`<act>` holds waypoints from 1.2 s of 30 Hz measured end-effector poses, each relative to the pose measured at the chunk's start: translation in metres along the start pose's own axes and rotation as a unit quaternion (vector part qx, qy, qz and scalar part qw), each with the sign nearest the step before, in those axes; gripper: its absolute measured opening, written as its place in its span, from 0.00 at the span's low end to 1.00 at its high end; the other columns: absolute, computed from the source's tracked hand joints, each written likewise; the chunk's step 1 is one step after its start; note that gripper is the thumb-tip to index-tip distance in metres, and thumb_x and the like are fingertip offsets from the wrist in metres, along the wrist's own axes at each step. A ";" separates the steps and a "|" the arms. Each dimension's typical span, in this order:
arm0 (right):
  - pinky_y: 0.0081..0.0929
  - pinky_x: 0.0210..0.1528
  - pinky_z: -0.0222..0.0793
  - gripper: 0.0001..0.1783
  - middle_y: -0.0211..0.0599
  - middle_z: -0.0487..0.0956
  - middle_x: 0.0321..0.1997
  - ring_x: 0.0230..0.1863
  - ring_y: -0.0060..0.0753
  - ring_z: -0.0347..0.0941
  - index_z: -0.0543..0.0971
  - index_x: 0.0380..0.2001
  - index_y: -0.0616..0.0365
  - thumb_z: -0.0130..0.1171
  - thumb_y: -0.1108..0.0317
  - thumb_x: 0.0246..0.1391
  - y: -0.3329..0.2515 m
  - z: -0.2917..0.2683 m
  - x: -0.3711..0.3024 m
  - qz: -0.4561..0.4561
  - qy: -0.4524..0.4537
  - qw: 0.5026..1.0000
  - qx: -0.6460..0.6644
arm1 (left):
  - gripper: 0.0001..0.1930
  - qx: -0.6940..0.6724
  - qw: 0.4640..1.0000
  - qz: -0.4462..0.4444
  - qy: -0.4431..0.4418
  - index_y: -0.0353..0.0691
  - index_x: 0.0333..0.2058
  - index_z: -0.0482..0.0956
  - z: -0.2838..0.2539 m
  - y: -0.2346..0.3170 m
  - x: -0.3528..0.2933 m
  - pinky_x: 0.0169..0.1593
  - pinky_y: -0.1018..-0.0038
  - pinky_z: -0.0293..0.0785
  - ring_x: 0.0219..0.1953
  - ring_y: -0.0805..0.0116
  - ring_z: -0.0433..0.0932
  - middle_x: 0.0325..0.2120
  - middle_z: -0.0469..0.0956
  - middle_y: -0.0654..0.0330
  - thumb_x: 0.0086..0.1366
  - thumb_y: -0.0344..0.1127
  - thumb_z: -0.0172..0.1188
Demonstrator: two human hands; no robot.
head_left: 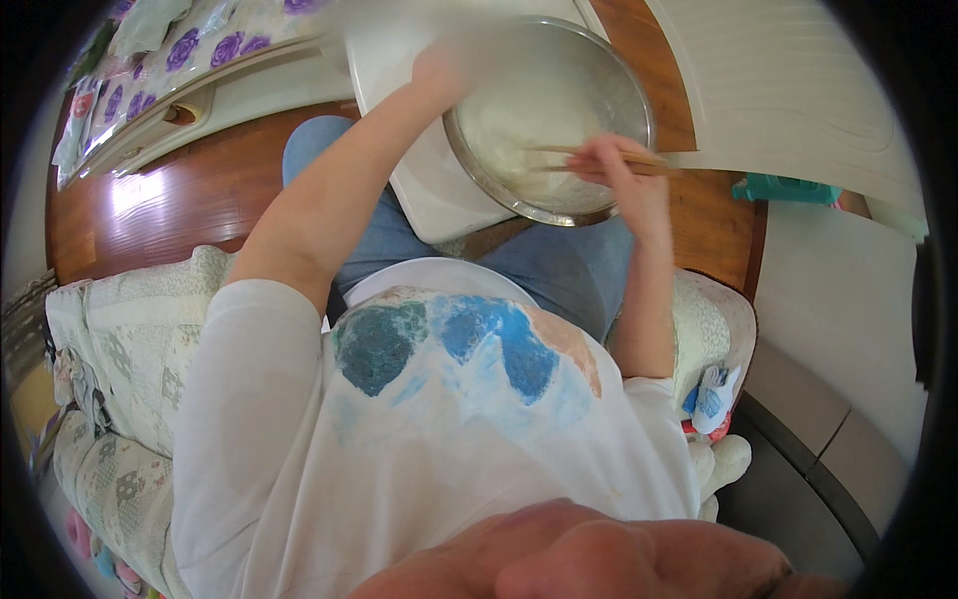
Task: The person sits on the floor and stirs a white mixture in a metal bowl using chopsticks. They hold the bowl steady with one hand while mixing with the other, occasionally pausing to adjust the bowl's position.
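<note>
A wide metal bowl [639, 85] rests on a white board or stool top in front of me. Pale, whitish stuff [509, 125] lies in it, too smooth in this view to name surely. My right hand [621, 165] is closed round a pair of wooden chopsticks [547, 149], their tips over the whitish stuff inside the bowl. My left hand [445, 72] is at the bowl's far left rim. A grey-white blur covers its fingers, so whether it holds anything is hidden.
The white board [424, 190] reaches left of the bowl, above my knees. At the far left stands a table with a purple-flowered cover [215, 48]. A white panel [798, 80] rises on the right. I sit on a quilted patterned sofa [135, 329]; glossy wooden floor [190, 215] lies left.
</note>
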State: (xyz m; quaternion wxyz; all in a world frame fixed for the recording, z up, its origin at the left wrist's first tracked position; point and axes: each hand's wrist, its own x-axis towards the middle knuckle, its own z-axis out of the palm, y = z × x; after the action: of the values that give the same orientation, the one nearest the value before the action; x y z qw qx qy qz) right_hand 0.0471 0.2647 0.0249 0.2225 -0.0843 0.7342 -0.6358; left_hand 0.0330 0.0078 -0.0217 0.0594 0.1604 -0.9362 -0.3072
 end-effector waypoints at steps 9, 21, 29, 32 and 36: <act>0.20 0.32 0.72 0.10 0.35 0.79 0.27 0.28 0.25 0.76 0.78 0.29 0.66 0.54 0.69 0.55 0.022 0.006 0.048 -0.134 0.190 0.972 -0.039 | 0.23 0.006 1.000 0.012 0.015 0.34 0.37 0.73 0.001 0.001 0.002 0.41 0.57 0.71 0.38 0.46 0.75 0.32 0.77 0.44 0.66 0.51 0.41; 0.23 0.34 0.75 0.10 0.38 0.79 0.30 0.33 0.30 0.78 0.77 0.34 0.64 0.53 0.67 0.57 -0.014 -0.040 0.003 0.035 0.082 0.991 -0.102 | 0.23 -0.004 1.000 0.002 0.008 0.34 0.36 0.73 0.006 -0.004 0.003 0.40 0.58 0.71 0.37 0.46 0.76 0.31 0.77 0.44 0.65 0.51 0.42; 0.19 0.34 0.74 0.10 0.37 0.79 0.28 0.31 0.27 0.77 0.78 0.33 0.66 0.53 0.69 0.56 0.021 0.028 0.051 -0.151 0.109 0.982 0.006 | 0.22 0.006 1.000 0.020 0.023 0.34 0.36 0.73 0.003 -0.001 0.002 0.41 0.57 0.71 0.37 0.46 0.76 0.31 0.77 0.43 0.65 0.51 0.42; 0.19 0.34 0.74 0.10 0.37 0.79 0.29 0.32 0.27 0.78 0.78 0.32 0.66 0.53 0.69 0.56 0.013 0.032 0.034 -0.127 -0.013 0.992 -0.021 | 0.22 0.007 1.000 0.019 0.018 0.34 0.35 0.73 0.002 0.000 0.002 0.41 0.57 0.71 0.37 0.46 0.76 0.31 0.77 0.44 0.65 0.51 0.42; 0.25 0.37 0.76 0.10 0.39 0.79 0.31 0.34 0.29 0.78 0.77 0.36 0.65 0.53 0.68 0.56 -0.005 -0.004 0.004 0.007 -0.093 0.995 -0.037 | 0.23 0.009 0.999 0.025 0.019 0.35 0.35 0.74 0.002 -0.002 0.001 0.40 0.56 0.71 0.37 0.46 0.76 0.31 0.77 0.44 0.65 0.51 0.42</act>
State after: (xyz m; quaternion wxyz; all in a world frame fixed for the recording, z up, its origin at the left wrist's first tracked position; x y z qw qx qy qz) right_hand 0.0410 0.2654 0.0293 0.2905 -0.1460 0.7338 -0.5965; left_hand 0.0321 0.0065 -0.0242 0.0834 0.1434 -0.9413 -0.2941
